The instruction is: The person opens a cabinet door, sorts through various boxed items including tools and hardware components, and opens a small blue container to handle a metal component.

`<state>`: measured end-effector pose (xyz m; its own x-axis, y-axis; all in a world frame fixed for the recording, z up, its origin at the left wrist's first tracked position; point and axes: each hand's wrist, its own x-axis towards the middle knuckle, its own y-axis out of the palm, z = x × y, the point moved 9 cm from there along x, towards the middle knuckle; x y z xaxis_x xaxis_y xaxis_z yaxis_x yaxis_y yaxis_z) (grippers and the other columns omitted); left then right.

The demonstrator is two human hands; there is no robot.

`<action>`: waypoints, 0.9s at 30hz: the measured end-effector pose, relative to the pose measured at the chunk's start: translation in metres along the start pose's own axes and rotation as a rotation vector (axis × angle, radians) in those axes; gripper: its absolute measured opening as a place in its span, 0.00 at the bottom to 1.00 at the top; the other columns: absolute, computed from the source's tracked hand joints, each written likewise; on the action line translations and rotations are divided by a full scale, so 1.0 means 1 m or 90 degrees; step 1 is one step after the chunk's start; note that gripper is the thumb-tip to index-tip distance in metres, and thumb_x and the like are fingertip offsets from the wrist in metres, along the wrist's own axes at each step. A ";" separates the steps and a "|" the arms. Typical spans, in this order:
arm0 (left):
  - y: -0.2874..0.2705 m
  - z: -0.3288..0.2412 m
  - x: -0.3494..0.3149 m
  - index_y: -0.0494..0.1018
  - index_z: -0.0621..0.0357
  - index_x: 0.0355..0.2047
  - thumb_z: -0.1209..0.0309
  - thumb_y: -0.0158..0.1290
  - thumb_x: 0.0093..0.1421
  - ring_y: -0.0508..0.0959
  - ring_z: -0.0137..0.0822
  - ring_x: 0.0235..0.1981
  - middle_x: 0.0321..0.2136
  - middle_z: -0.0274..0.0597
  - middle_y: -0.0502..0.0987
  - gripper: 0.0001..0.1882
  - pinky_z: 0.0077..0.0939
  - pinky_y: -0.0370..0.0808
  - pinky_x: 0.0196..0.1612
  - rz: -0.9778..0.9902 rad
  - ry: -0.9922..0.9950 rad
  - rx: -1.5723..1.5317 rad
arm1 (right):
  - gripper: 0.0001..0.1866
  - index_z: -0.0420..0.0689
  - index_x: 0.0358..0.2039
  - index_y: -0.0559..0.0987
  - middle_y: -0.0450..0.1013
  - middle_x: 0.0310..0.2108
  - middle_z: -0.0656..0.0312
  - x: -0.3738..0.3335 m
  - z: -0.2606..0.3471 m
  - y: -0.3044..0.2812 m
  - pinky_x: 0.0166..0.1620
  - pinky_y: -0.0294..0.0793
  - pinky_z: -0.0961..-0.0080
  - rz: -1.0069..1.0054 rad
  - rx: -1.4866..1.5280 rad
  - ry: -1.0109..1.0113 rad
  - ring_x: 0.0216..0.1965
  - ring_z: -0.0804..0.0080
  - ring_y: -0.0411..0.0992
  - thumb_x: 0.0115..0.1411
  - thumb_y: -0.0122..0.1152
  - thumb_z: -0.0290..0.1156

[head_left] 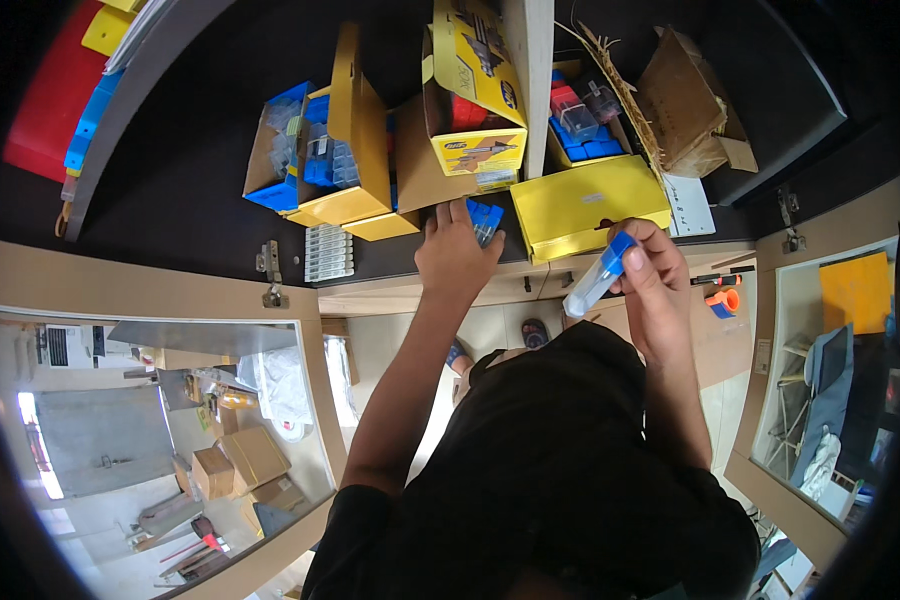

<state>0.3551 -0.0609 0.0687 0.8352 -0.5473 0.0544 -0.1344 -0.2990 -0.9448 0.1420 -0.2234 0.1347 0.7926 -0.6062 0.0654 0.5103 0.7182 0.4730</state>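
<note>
My right hand (656, 285) is closed round a slim clear plastic case with a blue end (595, 281), pinched between thumb and fingers and tilted down to the left. My left hand (457, 250) is at the shelf's front edge, its fingers and thumb closed about some small blue-and-clear plastic cases (485, 221); its fingertips are partly hidden. Just behind it stands a yellow printed carton (480, 153) with its flap raised and red pieces inside. Between the hands lies the yellow flap (590, 208) of another box, which holds blue and clear cases (588, 130).
Open yellow cartons (355, 205) with blue cases stand at left on the dark shelf. A row of white pieces (328, 253) lies at its edge. A torn brown carton (682, 100) is at right, past an upright divider (536, 80). Glass-fronted doors (315, 420) hang open either side.
</note>
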 end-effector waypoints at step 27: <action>-0.071 -0.013 -0.089 0.78 0.63 0.48 0.55 0.53 0.82 0.81 0.31 0.49 0.45 0.41 0.82 0.20 0.30 0.78 0.55 -0.042 -0.020 -1.000 | 0.17 0.39 0.60 0.72 0.77 0.51 0.60 -0.027 -0.086 0.107 0.50 0.82 0.76 0.225 0.054 0.148 0.50 0.80 0.79 0.75 0.61 0.16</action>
<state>0.2832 -0.0015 0.1355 0.8694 -0.4909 0.0558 -0.4805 -0.8139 0.3267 0.2036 -0.1010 0.1078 0.9729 -0.2272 0.0418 0.1715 0.8314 0.5286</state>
